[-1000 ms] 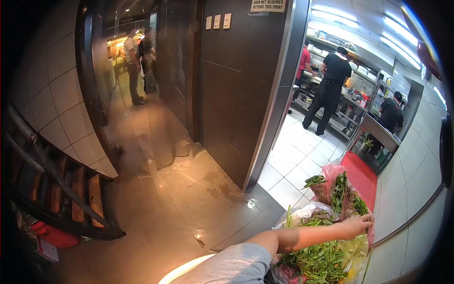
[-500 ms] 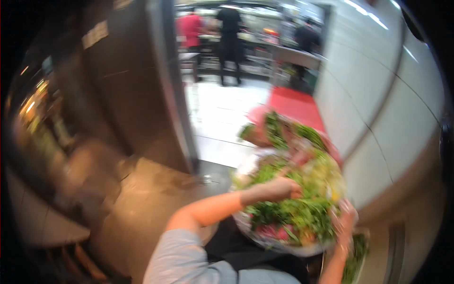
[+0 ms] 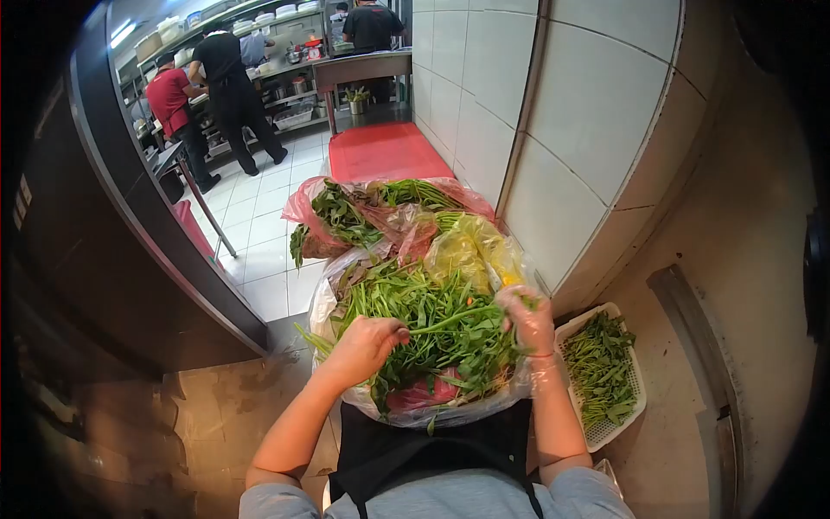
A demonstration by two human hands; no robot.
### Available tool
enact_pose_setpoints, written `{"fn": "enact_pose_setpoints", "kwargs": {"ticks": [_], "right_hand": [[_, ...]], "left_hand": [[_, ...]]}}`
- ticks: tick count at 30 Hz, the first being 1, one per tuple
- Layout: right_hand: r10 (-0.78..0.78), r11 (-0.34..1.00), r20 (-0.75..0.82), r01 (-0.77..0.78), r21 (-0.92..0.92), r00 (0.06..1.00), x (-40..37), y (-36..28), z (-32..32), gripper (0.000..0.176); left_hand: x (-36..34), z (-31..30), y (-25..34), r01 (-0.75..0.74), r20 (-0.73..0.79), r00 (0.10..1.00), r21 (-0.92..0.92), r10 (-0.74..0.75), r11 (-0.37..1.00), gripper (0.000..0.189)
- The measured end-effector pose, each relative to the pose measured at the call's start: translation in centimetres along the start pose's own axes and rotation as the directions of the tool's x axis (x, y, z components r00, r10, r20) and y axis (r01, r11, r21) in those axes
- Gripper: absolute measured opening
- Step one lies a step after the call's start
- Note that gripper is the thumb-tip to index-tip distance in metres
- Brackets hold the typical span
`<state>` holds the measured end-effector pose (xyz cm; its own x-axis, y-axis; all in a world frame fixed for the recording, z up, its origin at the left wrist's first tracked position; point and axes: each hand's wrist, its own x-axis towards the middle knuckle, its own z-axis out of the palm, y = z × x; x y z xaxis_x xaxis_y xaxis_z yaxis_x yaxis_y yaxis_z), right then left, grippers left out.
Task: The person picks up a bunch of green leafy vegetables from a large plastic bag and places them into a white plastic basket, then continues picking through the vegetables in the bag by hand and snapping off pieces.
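A long green vegetable stem (image 3: 450, 323) stretches between my two hands above a heap of leafy greens (image 3: 432, 298). My left hand (image 3: 367, 348) is bare, its fingers pinched on the stem's left end. Wearing a clear plastic glove, my right hand (image 3: 529, 318) is closed around the stem's other end. The heap lies in a large clear plastic bag (image 3: 324, 303) in front of my black apron (image 3: 432, 463). Pink plastic (image 3: 424, 391) shows under the near leaves, and a yellowish plastic bag (image 3: 471, 251) rests on the far right part of the heap.
A white basket (image 3: 637, 381) of leafy stems stands on the floor to my right. Beyond the heap are pink bags of greens (image 3: 341, 216) and a red board (image 3: 380, 151). A tiled wall (image 3: 588, 104) rises at right. Several people work in the kitchen behind.
My view has swung left. My left hand has drawn back from the heap's middle to its left side, and the stem now spans both hands. My right hand has come up from the bag's edge.
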<state>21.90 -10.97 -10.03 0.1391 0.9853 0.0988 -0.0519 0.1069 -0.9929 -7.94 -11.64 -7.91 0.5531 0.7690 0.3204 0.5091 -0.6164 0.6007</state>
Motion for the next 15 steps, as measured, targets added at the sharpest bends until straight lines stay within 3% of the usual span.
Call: {"fn": "enact_pose_setpoints", "kwargs": {"ticks": [3, 4, 6, 8, 11, 12, 15], "right_hand": [[-0.050, 0.999, -0.111, 0.048, -0.014, 0.993, 0.5, 0.7, -1.8, 0.006], [-0.173, 0.973, -0.096, 0.156, -0.169, 0.980, 0.4, 0.5, -1.7, 0.008], [-0.418, 0.821, 0.096, 0.421, -0.385, 0.903, 0.3, 0.0, -1.2, 0.009], [-0.546, 0.598, 0.311, 0.622, -0.505, 0.778, -0.5, -1.8, 0.3, 0.010], [-0.412, 0.481, 0.566, 0.698, -0.531, 0.714, -1.3, -2.1, 2.1, 0.012], [-0.403, 0.443, 0.625, 0.740, -0.506, 0.669, -1.1, -1.3, 2.4, 0.021], [-0.401, 0.336, 0.763, 0.856, -0.393, 0.508, -1.1, -1.6, 2.5, 0.028]], "left_hand": [[-0.6, -0.4, 0.2, 0.041, 0.009, 0.999, 0.025, -0.041, 0.999, 0.019], [-0.8, -0.1, -0.2, 0.026, 0.014, 1.000, 0.053, -0.027, 0.998, 0.019], [-1.2, 0.4, -0.5, 0.009, 0.036, 0.999, 0.106, -0.013, 0.994, 0.020], [-0.8, 0.6, 0.1, -0.006, 0.075, 0.997, 0.157, -0.006, 0.988, 0.020], [-0.6, 1.3, 0.2, -0.037, 0.062, 0.998, 0.141, 0.028, 0.989, 0.022], [-0.6, 1.3, 0.4, -0.050, 0.066, 0.997, 0.146, 0.041, 0.988, 0.022], [-0.8, 1.0, 0.9, -0.074, 0.079, 0.995, 0.155, 0.062, 0.985, 0.022]]}}
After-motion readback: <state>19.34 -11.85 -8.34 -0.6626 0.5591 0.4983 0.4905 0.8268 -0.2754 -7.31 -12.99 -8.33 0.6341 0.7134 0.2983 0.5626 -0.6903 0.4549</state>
